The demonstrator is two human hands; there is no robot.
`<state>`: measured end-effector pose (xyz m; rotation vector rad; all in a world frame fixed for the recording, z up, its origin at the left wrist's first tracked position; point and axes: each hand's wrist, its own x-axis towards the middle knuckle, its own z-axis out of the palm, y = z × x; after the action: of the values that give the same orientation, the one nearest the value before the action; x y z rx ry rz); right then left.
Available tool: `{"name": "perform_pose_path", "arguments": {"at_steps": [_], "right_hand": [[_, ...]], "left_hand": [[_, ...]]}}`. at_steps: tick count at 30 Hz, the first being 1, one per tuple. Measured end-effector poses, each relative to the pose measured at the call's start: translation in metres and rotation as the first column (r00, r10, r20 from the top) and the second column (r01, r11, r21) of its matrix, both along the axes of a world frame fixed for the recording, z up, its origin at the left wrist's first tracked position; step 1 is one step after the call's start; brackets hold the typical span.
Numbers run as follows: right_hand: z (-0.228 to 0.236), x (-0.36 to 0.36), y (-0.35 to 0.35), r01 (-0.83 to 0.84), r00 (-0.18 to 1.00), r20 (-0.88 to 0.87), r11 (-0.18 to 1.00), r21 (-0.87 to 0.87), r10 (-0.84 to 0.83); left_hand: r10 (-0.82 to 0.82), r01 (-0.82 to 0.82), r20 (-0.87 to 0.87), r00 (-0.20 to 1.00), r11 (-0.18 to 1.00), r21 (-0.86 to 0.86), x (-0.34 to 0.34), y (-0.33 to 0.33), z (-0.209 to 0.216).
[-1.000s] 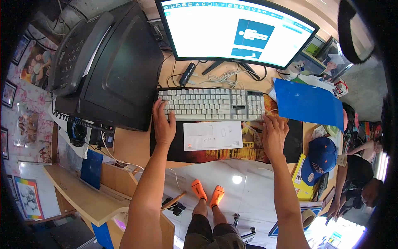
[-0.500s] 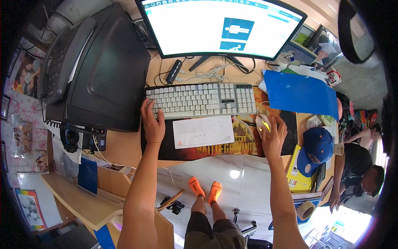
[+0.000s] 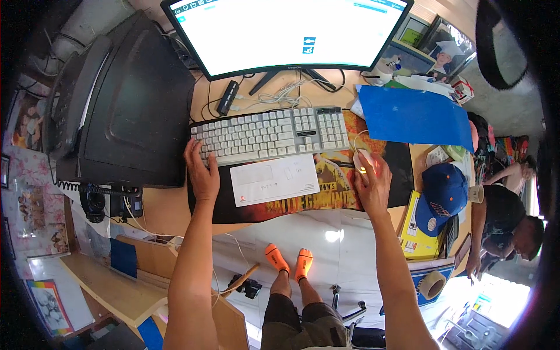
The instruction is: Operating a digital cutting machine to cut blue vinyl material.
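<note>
Head view: one mouse, one keyboard, one paper slip, all on the desk mat.
Right hand: curled over the mouse, right of the keyboard.
Left hand: laid flat and open on the keyboard's left edge.
Mouse handling: judged light, hard, smooth; best held by its sides.

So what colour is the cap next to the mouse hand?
Dark blue cap, with an orange and white patch, seen in the head view.

Keyboard: white keys, lying flat and slightly tilted on the mat's upper edge below the monitor.
Mouse: white, glowing orange, sitting right of the keyboard.
</note>
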<state>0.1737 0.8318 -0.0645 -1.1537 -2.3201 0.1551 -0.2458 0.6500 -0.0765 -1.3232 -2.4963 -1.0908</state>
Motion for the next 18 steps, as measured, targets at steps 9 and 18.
{"name": "perform_pose_path", "arguments": {"at_steps": [9, 18], "right_hand": [[0.0012, 0.0013, -0.0019, -0.002, 1.000, -0.005, 0.999, 0.035, 0.002], [0.0050, 0.0002, -0.0035, -0.003, 1.000, -0.002, 1.000, 0.011, 0.003]], "left_hand": [[-0.010, 0.010, 0.008, 1.000, 1.000, 0.013, -0.0002, 0.0000, -0.0006], [-0.006, 0.006, -0.002, 1.000, 1.000, 0.026, 0.0014, 0.0008, 0.0012]]}}
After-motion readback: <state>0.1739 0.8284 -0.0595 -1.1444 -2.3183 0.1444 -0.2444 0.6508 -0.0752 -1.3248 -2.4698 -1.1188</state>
